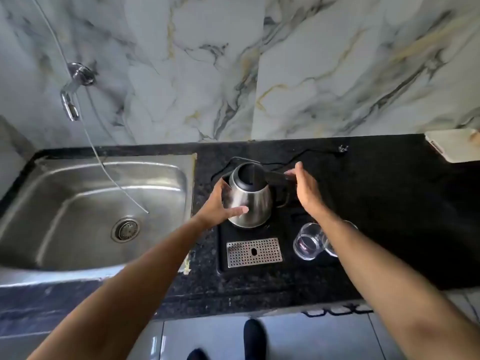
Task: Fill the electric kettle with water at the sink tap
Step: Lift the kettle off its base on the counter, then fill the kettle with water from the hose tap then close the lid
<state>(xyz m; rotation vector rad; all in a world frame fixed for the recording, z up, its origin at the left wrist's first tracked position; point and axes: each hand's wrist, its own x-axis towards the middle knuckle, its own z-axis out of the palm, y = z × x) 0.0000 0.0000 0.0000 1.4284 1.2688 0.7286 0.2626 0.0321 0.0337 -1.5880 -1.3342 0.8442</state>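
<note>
Head view — kettle [249,197], centre frame, on black tray [285,245]. Left hand [219,203] cups its body, grip loose; right hand [304,190] released beside handle [281,178]. Advice — clasp handle firmly, then lift straight.

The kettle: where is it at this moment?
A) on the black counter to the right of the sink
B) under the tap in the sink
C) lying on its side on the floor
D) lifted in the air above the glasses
A: the steel kettle stands upright on the dark tray on the counter, right of the sink, with the left hand on its side and the right hand open beside it.
</note>
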